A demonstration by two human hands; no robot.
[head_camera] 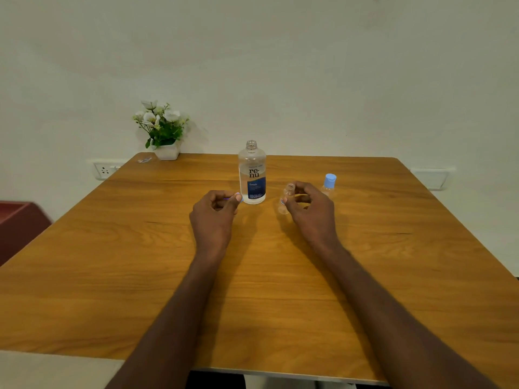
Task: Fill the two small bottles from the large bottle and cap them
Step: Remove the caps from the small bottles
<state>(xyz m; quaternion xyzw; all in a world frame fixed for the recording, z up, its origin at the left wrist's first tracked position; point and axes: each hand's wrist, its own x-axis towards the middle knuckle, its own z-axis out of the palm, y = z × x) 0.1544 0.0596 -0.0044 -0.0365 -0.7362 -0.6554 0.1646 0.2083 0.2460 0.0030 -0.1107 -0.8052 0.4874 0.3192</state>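
The big bottle [252, 172] stands uncapped mid-table [140, 248]. Your right hand [309, 209] holds an open small bottle [286, 199] just right of it in a curled grip; your left hand [214, 213] pinches a blue cap [238, 197]. A capped small bottle [328, 185] stands behind your right hand.

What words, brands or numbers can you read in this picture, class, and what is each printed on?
"re-nu": big dark letters on the large bottle, on its clear upper label.
"fresh": white word on the same bottle's blue panel.
Small print above "re-nu" and below "fresh": too small to read.
Label on the small bottle held by the right hand: blurred, unreadable.
Capped small bottle: no readable text.
Wall socket: no text.
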